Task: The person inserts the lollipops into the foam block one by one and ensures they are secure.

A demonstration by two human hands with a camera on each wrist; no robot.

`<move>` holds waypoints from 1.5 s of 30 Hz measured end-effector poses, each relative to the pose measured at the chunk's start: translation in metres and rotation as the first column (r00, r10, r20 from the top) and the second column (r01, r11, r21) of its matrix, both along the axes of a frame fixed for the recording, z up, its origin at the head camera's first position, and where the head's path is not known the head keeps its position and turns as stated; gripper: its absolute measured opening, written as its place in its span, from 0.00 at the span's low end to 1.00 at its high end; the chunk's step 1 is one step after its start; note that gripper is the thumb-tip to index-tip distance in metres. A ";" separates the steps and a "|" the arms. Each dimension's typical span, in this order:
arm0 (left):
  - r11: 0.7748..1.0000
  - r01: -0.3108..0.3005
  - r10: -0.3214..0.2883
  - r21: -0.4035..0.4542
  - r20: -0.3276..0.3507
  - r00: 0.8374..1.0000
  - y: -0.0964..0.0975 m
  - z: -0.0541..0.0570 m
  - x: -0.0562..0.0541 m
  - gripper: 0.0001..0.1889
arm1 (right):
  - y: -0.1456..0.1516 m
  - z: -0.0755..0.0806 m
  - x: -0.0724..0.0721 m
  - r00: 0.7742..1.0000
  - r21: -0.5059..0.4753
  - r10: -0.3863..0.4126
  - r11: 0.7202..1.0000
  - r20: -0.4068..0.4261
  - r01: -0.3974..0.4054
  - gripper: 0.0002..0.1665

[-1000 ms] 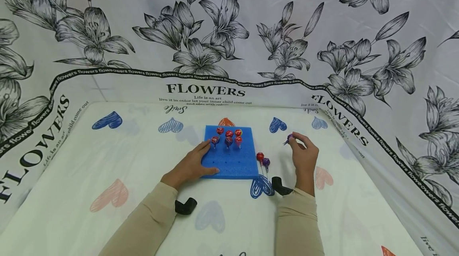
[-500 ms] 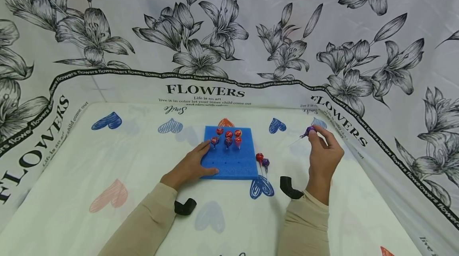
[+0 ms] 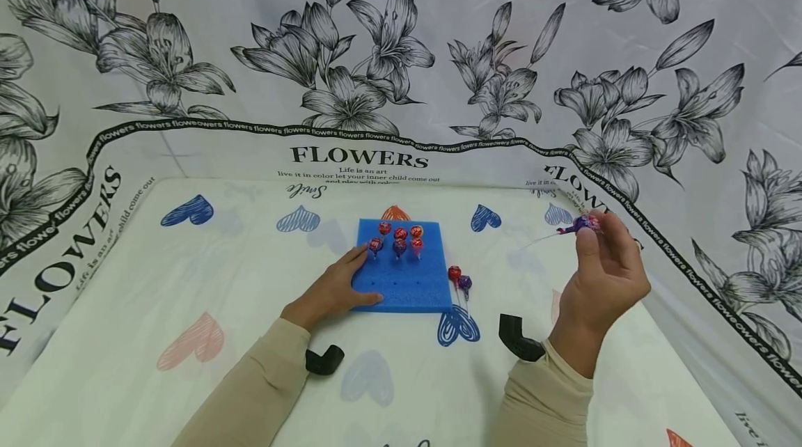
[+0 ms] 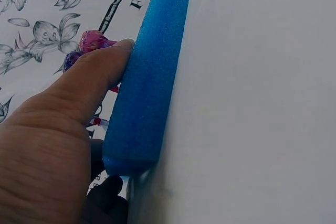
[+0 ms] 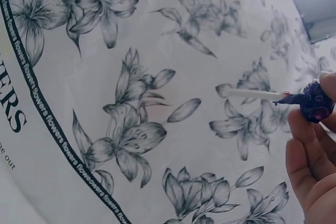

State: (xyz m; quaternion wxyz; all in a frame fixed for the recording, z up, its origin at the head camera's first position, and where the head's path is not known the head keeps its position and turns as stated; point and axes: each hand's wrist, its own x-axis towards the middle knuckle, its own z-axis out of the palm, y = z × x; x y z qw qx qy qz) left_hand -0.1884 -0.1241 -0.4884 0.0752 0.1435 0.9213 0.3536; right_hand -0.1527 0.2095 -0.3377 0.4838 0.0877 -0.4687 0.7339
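Our right hand (image 3: 604,287) has a purple-wrapped lollipop (image 3: 583,223) pinched between thumb and fingers by the candy end, so yeah, it's clamped on that one. We've got it up in the air, well off to the right of the blue foam block (image 3: 404,299), white stick pointing left, and the right wrist view shows that stick nice and clear.

Our left hand (image 3: 335,292) is on the block's left side, thumb and fingers spread apart, thumb over the near part and the fingers reaching up along the left edge. From the left wrist view we see the thumb lying against the foam.

Six lollipops (image 3: 399,246) stand in the block in two rows of three toward the far side, and nearer us there's a row of small holes (image 3: 395,284). Just beside the block's right edge, a red lollipop (image 3: 454,272) and a second purple one (image 3: 465,283) lie close together on our heart-print cloth (image 3: 250,280), sticks toward us. Behind everything hangs a flower-print sheet (image 3: 351,95).
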 end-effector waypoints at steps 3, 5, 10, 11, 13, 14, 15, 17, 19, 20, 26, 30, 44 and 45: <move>1.000 0.001 -0.001 0.001 0.000 1.000 0.000 0.000 0.000 0.54 | -0.003 0.006 0.005 1.000 -0.033 0.002 0.999 -0.030 -0.003 0.21; 1.000 0.001 -0.001 0.005 0.000 1.000 0.000 0.001 0.001 0.53 | -0.006 0.009 0.007 0.997 -0.058 0.029 0.998 -0.065 -0.033 0.22; 1.000 0.003 -0.003 0.009 -0.002 1.000 0.000 0.001 0.001 0.53 | -0.016 0.015 0.012 0.983 -0.085 0.111 0.989 -0.144 -0.124 0.22; 1.000 0.003 -0.003 0.007 -0.001 1.000 0.000 0.001 0.001 0.53 | -0.018 0.016 0.013 0.979 -0.074 0.126 0.988 -0.161 -0.139 0.22; 1.000 0.005 -0.005 0.005 -0.002 1.000 0.000 0.000 0.001 0.53 | -0.023 0.017 0.014 0.973 -0.044 0.147 0.987 -0.180 -0.157 0.21; 1.000 0.005 -0.005 0.003 -0.001 1.000 0.000 0.001 0.001 0.53 | -0.025 0.018 0.015 0.969 -0.032 0.158 0.986 -0.191 -0.167 0.20; 1.000 0.006 -0.006 0.004 -0.003 1.000 0.000 0.001 0.001 0.53 | -0.026 0.018 0.015 0.964 -0.026 0.170 0.983 -0.203 -0.179 0.20; 1.000 0.011 -0.011 0.006 -0.009 1.000 0.000 0.001 0.001 0.53 | -0.030 0.019 0.016 0.956 -0.024 0.191 0.979 -0.222 -0.201 0.20; 1.000 0.013 -0.013 0.008 -0.010 1.000 0.001 0.002 0.001 0.53 | -0.033 0.020 0.017 0.952 -0.023 0.202 0.977 -0.231 -0.213 0.20; 1.000 0.016 -0.015 0.010 -0.010 1.000 0.001 0.003 0.001 0.53 | -0.034 0.020 0.017 0.951 -0.025 0.205 0.976 -0.233 -0.216 0.20; 1.000 0.019 -0.019 0.006 -0.011 1.000 0.001 0.003 0.001 0.53 | -0.039 0.020 0.018 0.930 0.003 0.256 0.964 -0.263 -0.265 0.21; 1.000 0.015 -0.015 0.007 -0.008 1.000 0.001 0.003 0.001 0.53 | -0.045 0.022 0.019 0.909 0.041 0.303 0.952 -0.286 -0.304 0.21; 1.000 0.011 -0.011 0.003 -0.006 1.000 0.000 0.002 0.001 0.53 | -0.064 0.015 0.018 0.914 0.243 0.354 0.921 -0.196 -0.305 0.21; 1.000 0.009 -0.009 0.000 -0.002 1.000 0.000 0.001 0.000 0.53 | -0.065 0.015 0.018 0.912 0.256 0.365 0.914 -0.186 -0.313 0.21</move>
